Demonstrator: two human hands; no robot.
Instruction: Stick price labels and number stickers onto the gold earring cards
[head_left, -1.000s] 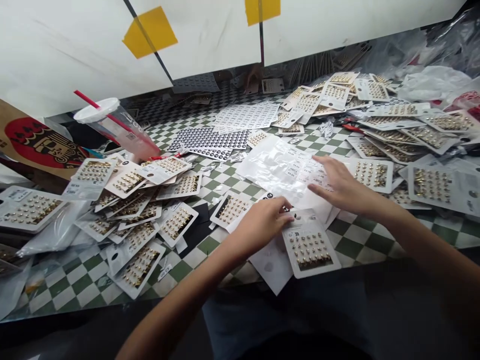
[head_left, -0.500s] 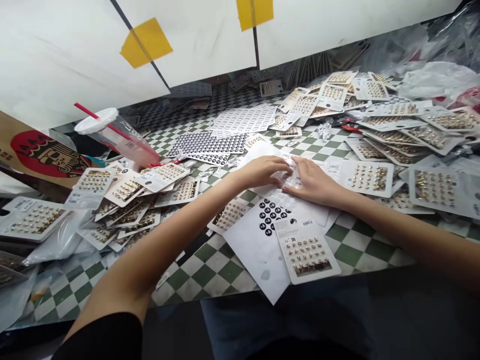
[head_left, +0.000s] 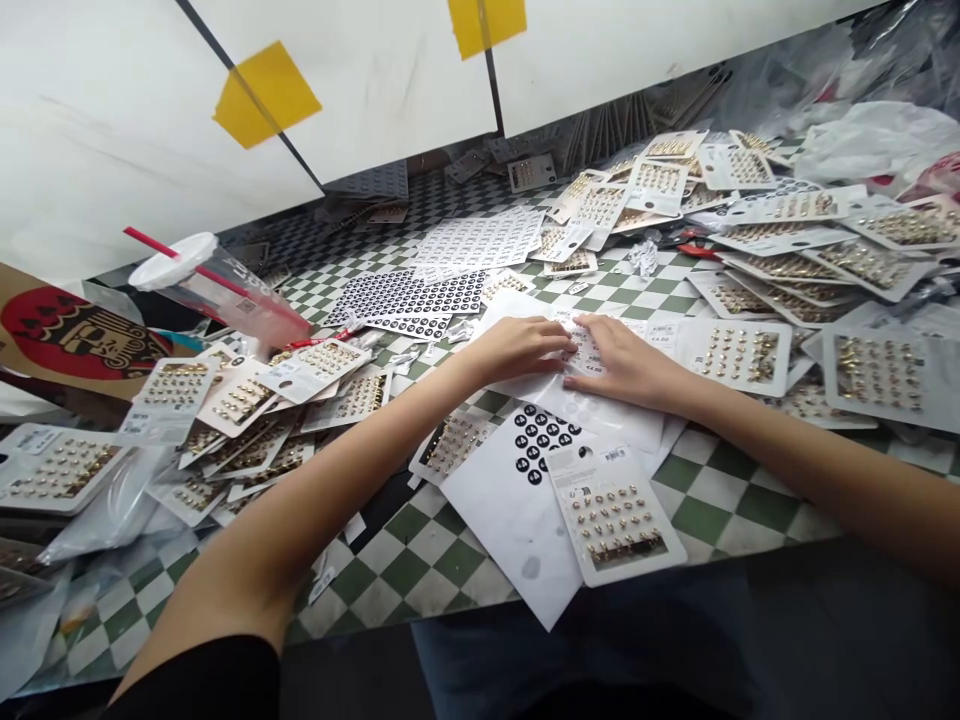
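- The left hand (head_left: 517, 350) and right hand (head_left: 622, 365) lie nearly flat at lower centre, fingertips almost meeting. Both are open, pressing down on a clear plastic sleeve (head_left: 607, 415) without visibly pinching anything.
- Small price labels (head_left: 589, 355) show between the fingertips; whether they lie inside the sleeve or on top of it is hard to tell.
- The sleeve looks light, soft and slippery, so it is probably best held flat or pinched at an edge.
- Just below the hands, a card of gold stud earrings (head_left: 615, 515) lies on a white sheet (head_left: 510, 530) printed with black round stickers (head_left: 540, 440). The card looks light and fairly stiff, and its bare border is the place to hold it.
- The green-and-white checked desk (head_left: 405, 570) shows along the near edge.
- More earring cards lie heaped at left (head_left: 247, 410) and spread at right (head_left: 739, 355), some overlapping.
- Beyond the hands lie sheets of black stickers (head_left: 405, 305) and white labels (head_left: 480, 240).
- At upper left stand a plastic cup (head_left: 210, 285) with a red straw (head_left: 176, 262), and a printed paper bag (head_left: 75, 340) by the frame's edge.
- White panels with yellow tape (head_left: 266, 95) run along the top, and plastic bags (head_left: 877, 140) bunch at upper right.
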